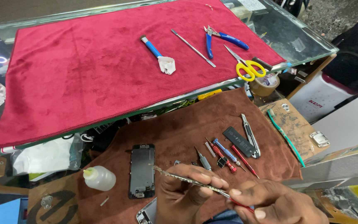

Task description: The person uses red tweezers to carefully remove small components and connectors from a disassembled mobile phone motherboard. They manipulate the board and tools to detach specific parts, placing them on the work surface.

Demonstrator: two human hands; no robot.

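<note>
Covering the glass counter [307,41]: red cloth [83,70].

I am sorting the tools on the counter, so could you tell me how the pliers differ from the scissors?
The pliers have blue handles, while the scissors have yellow loop handles. The pliers end in short stubby jaws, whereas the scissors have long thin blades. The pliers lie wholly on the red cloth; the scissors' handles reach its front edge. The pliers' handles are spread apart, while the scissors' blades look closed. Both are metal hand tools lying flat at the cloth's right end.
</note>
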